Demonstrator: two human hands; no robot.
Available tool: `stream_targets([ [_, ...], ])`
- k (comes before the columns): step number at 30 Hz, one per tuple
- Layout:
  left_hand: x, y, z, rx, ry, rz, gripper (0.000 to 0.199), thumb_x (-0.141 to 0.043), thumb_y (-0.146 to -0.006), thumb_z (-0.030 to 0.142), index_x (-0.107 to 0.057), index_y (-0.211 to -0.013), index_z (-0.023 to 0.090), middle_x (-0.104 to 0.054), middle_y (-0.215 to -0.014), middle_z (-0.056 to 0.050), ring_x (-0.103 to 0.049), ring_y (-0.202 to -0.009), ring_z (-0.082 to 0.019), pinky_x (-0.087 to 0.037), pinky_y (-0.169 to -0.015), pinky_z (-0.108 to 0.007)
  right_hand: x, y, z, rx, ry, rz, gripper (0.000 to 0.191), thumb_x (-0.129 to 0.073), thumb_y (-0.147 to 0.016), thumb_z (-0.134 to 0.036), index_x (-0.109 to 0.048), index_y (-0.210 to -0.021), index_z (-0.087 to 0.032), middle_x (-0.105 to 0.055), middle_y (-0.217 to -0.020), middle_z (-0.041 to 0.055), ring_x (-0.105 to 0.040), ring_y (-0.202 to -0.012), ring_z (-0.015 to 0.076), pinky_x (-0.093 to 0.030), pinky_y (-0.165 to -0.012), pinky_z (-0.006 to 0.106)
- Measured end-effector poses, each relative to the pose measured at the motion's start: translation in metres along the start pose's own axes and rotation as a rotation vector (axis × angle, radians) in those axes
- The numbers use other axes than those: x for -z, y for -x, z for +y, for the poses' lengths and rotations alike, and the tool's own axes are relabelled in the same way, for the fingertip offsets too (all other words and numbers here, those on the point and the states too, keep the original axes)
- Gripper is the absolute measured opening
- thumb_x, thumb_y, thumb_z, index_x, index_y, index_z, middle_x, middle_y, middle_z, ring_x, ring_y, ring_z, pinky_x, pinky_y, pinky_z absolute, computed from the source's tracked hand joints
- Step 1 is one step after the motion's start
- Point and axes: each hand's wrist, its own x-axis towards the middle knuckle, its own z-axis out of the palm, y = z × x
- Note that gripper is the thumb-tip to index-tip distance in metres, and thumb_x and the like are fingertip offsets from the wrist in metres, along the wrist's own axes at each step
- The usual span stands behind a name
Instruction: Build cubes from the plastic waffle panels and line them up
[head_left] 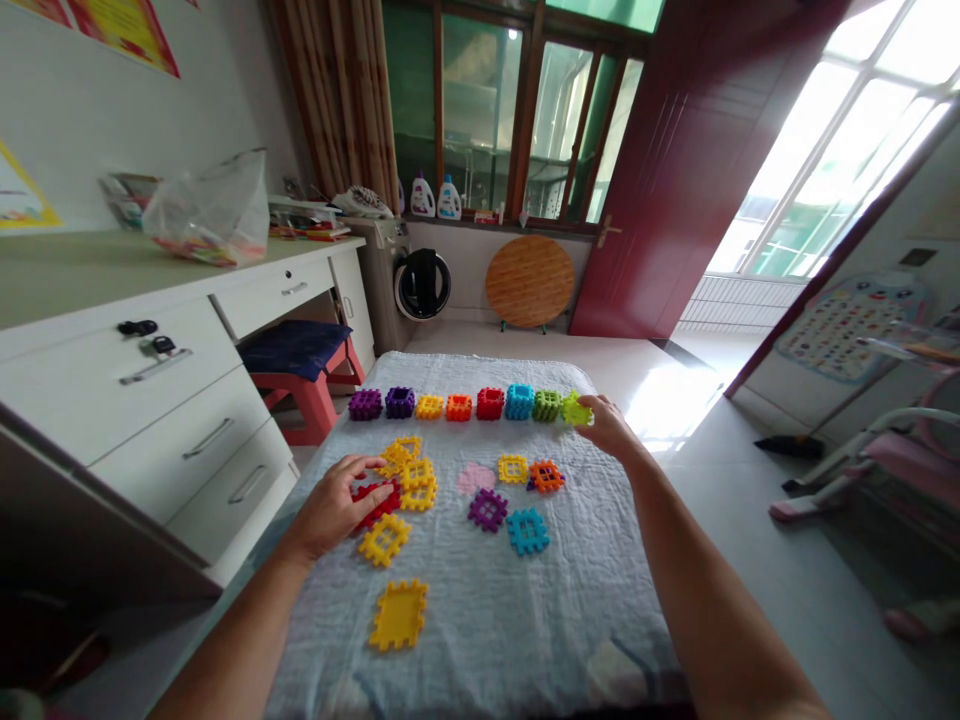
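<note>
Along the far part of the cloth-covered surface runs a row of small stacks of toothed plastic squares, from a purple stack at the left to a yellow-green stack at the right. My right hand has its fingers closed on the yellow-green one. At the left, my left hand rests with fingers apart on a red square, beside several yellow squares. Loose orange, purple and blue squares lie in the middle. A solid yellow square lies nearest me.
A white desk with drawers stands at the left, and a red stool with a dark cushion is beside it. Beyond are a washing machine, a round wooden board and a dark red door.
</note>
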Motion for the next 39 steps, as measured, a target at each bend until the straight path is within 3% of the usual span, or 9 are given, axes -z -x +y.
stream_targets([
  [3,-0.001,0.000,-0.002,-0.013,-0.009,-0.004,0.046,-0.060,-0.073,0.056,-0.065,-0.101,0.020,-0.064,-0.107,-0.009,-0.063,-0.093,-0.023,-0.055,-0.080,-0.035,-0.007,0.012,0.006,0.058,0.027,-0.160,0.047,-0.071,-0.064,-0.022,-0.064,-0.110,-0.019,-0.062,-0.106,0.0088,-0.057,-0.096,0.0243,-0.043,-0.087,0.037],
  [5,-0.002,-0.001,-0.004,-0.023,-0.012,-0.002,0.046,-0.060,-0.074,0.056,-0.065,-0.101,0.020,-0.064,-0.107,-0.008,-0.063,-0.093,-0.024,-0.055,-0.081,-0.036,-0.009,0.013,0.011,0.066,0.022,-0.191,0.046,-0.073,-0.065,-0.025,-0.065,-0.110,-0.018,-0.063,-0.106,0.0098,-0.058,-0.096,0.0245,-0.044,-0.087,0.037],
  [12,-0.005,-0.001,-0.010,-0.031,-0.029,-0.002,0.043,-0.059,-0.076,0.055,-0.064,-0.102,0.021,-0.064,-0.106,-0.008,-0.063,-0.092,-0.022,-0.054,-0.083,-0.036,-0.004,-0.030,0.014,-0.119,0.091,0.020,0.030,-0.060,-0.078,-0.023,-0.065,-0.107,-0.017,-0.065,-0.106,0.0102,-0.060,-0.093,0.0211,-0.044,-0.085,0.032],
  [16,-0.005,-0.001,-0.013,-0.038,-0.024,0.005,0.043,-0.058,-0.077,0.055,-0.064,-0.104,0.022,-0.064,-0.107,-0.007,-0.063,-0.092,-0.022,-0.055,-0.081,-0.034,-0.009,-0.048,0.013,-0.209,0.186,-0.009,0.038,-0.063,-0.073,-0.021,-0.064,-0.111,-0.018,-0.067,-0.104,0.0103,-0.060,-0.094,0.0233,-0.044,-0.079,0.030],
  [23,-0.005,-0.002,-0.013,-0.049,-0.035,-0.004,0.042,-0.060,-0.076,0.054,-0.064,-0.103,0.022,-0.064,-0.106,-0.006,-0.063,-0.092,-0.022,-0.054,-0.081,-0.033,-0.018,-0.049,0.019,-0.235,0.197,-0.049,0.039,-0.058,-0.070,-0.013,-0.064,-0.108,-0.019,-0.070,-0.096,0.0062,-0.061,-0.090,0.0216,-0.043,-0.071,0.027],
  [30,-0.005,-0.002,-0.014,-0.049,-0.033,-0.007,0.043,-0.059,-0.077,0.055,-0.062,-0.104,0.022,-0.063,-0.106,-0.006,-0.062,-0.092,-0.021,-0.054,-0.082,-0.033,-0.003,-0.040,0.009,-0.177,0.190,0.022,0.037,-0.060,-0.072,-0.020,-0.063,-0.109,-0.018,-0.065,-0.104,0.0094,-0.058,-0.092,0.0215,-0.043,-0.077,0.029],
  [33,-0.005,-0.002,-0.015,-0.047,-0.024,-0.006,0.044,-0.059,-0.077,0.055,-0.062,-0.104,0.021,-0.062,-0.107,-0.006,-0.062,-0.092,-0.021,-0.054,-0.081,-0.033,0.002,-0.024,0.004,-0.004,0.142,-0.107,0.028,-0.064,-0.073,-0.026,-0.065,-0.099,-0.017,-0.064,-0.097,0.0073,-0.057,-0.086,0.0190,-0.043,-0.079,0.029],
  [36,-0.006,-0.001,-0.016,-0.057,-0.026,-0.013,0.043,-0.058,-0.078,0.054,-0.061,-0.105,0.021,-0.062,-0.107,-0.007,-0.062,-0.093,-0.021,-0.054,-0.082,-0.034,-0.002,-0.005,0.003,0.145,0.151,-0.338,0.046,-0.078,-0.061,-0.035,-0.066,-0.102,-0.018,-0.063,-0.101,0.0082,-0.056,-0.091,0.0235,-0.045,-0.080,0.032],
  [39,-0.006,-0.001,-0.017,-0.066,-0.030,-0.014,0.043,-0.059,-0.078,0.054,-0.061,-0.105,0.020,-0.062,-0.107,-0.007,-0.062,-0.092,-0.022,-0.054,-0.082,-0.034,-0.012,0.008,0.004,0.180,0.200,-0.430,0.060,-0.082,-0.055,-0.037,-0.064,-0.109,-0.018,-0.060,-0.107,0.0109,-0.054,-0.098,0.0286,-0.045,-0.081,0.036],
])
